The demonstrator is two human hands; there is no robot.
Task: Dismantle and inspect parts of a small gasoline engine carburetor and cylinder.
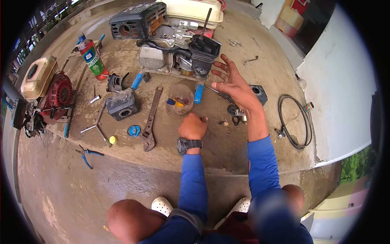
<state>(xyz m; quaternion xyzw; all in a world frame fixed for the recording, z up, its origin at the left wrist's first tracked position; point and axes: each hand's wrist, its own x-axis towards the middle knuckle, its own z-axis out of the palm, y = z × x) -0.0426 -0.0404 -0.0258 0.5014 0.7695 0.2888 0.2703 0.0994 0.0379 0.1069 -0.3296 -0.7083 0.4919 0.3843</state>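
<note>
My left hand is closed in a fist above the concrete, a dark watch on its wrist. A tiny dark bit shows at its fingers, too small to name. Just beyond that fist stands a clear plastic cup with a yellow and blue item in it. My right hand is raised with fingers spread, near the black air filter housing of the engine. A thin dark tool like a screwdriver passes below the palm; whether it touches the hand is unclear. Small carburetor-like parts lie beneath my right wrist.
An adjustable wrench, black cover, blue cap and pliers lie to the left. A red-liquid bottle and a red engine stand farther left. Coiled hose lies right, by a white wall.
</note>
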